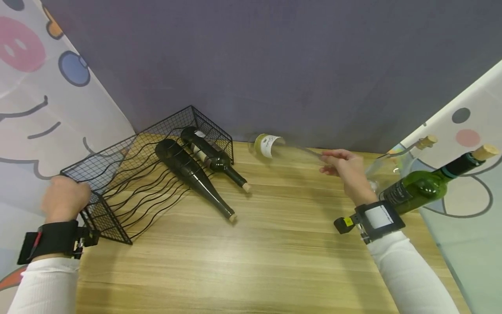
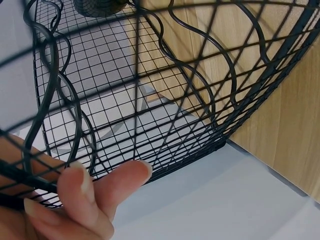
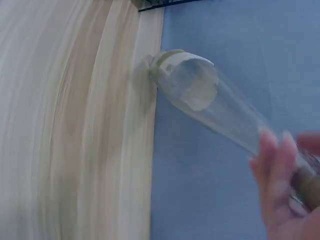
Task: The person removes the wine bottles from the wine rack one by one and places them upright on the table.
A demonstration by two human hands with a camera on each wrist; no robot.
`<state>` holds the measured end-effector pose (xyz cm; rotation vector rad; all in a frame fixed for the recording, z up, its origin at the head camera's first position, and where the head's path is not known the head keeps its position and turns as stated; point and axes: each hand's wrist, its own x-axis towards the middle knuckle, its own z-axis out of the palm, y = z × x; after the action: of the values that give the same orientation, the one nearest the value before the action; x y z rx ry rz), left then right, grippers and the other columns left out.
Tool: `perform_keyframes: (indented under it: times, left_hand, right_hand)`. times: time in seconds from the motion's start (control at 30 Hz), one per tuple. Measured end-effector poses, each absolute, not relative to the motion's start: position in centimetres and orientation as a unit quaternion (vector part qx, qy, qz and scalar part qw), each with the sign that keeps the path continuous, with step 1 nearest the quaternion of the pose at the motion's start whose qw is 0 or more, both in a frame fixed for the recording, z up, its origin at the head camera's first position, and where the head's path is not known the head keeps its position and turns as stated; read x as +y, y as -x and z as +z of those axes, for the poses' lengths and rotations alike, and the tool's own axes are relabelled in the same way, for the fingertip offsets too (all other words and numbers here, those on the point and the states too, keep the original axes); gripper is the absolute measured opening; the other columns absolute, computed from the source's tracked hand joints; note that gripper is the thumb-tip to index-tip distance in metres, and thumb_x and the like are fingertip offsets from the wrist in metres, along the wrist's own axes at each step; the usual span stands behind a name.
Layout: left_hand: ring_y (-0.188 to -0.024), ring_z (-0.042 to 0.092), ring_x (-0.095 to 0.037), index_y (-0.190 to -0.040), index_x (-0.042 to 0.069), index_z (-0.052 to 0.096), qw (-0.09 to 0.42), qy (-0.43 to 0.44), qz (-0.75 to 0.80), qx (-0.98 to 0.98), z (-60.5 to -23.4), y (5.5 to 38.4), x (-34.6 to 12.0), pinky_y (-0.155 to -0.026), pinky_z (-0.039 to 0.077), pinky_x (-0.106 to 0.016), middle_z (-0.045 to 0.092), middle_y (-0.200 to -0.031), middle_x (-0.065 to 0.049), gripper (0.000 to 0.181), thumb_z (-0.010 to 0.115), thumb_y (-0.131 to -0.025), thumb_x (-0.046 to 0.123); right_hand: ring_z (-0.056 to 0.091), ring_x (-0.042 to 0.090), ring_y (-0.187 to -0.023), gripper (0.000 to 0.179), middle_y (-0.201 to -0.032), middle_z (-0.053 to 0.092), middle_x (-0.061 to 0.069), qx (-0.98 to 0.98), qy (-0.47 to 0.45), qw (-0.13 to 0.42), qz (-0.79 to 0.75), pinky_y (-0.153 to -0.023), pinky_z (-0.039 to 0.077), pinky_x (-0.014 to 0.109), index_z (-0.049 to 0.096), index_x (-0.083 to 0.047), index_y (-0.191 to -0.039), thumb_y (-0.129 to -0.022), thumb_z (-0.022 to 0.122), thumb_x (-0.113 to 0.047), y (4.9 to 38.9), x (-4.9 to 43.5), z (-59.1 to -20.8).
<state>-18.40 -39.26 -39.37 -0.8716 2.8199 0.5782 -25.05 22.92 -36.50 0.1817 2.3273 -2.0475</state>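
Observation:
At the left, my left hand [image 1: 64, 196] grips the top corner of a black wire wine rack [image 1: 106, 220]. In the left wrist view its fingers [image 2: 122, 182] curl round the wire edge. Two dark corked wine bottles, a long one [image 1: 196, 176] and a shorter one [image 1: 215, 159], lie in the rack with their necks toward the table's middle. My right hand [image 1: 347, 170] holds a clear bottle [image 1: 269, 145] with a white label by its neck, the base pointing left. In the right wrist view fingers wrap the neck near the cork [image 3: 306, 189].
At the right stand a green wine bottle [image 1: 423, 185] with a dark label and, behind it, another clear corked bottle [image 1: 426, 141], partly hidden by my right arm. A grey panel [image 1: 274, 65] backs the wooden table [image 1: 243, 261]. Printed sheets [image 1: 23, 131] flank both sides.

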Motion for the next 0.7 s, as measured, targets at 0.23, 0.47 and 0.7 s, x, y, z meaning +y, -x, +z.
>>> perform_keyframes:
  times: [0.23, 0.47, 0.7]
  left_hand:
    - [-0.086, 0.054, -0.054, -0.129, -0.035, 0.023, 0.068, 0.288, 0.194, 0.935, -39.3, 18.3, -39.0, -0.058, 0.044, -0.048, 0.045, -0.105, -0.049, 0.065, 0.033, -0.095, 0.02]
    - [-0.081, 0.055, -0.049, -0.127, -0.033, 0.028, 0.062, 0.292, 0.203, 0.933, -39.2, 18.3, -38.9, -0.057, 0.044, -0.047, 0.046, -0.102, -0.045, 0.062, 0.033, -0.094, 0.02]
    - [-0.086, 0.053, -0.053, -0.132, -0.034, 0.02, 0.067, 0.291, 0.202, 0.933, -39.2, 18.2, -39.0, -0.061, 0.044, -0.051, 0.044, -0.105, -0.047, 0.066, 0.032, -0.095, 0.02]
  right_hand:
    - [0.07, 0.012, -0.058, 0.005, -0.083, 0.073, 0.001, 0.618, -0.113, -0.069, -0.775, -0.061, 0.057, 0.022, 0.068, -0.003, -0.09, -0.089, 0.066, 0.0, 25.3, 22.7, -36.8]
    - [0.069, 0.012, -0.057, 0.007, -0.083, 0.073, 0.002, 0.578, -0.143, -0.07, -0.8, -0.06, 0.057, 0.021, 0.064, -0.003, -0.09, -0.092, 0.06, 0.002, 25.0, 22.8, -37.2]
    - [0.067, 0.013, -0.058, 0.006, -0.081, 0.073, 0.002, 0.525, -0.158, -0.071, -0.833, -0.06, 0.055, 0.019, 0.067, -0.004, -0.087, -0.091, 0.065, -0.001, 25.3, 23.2, -37.6]
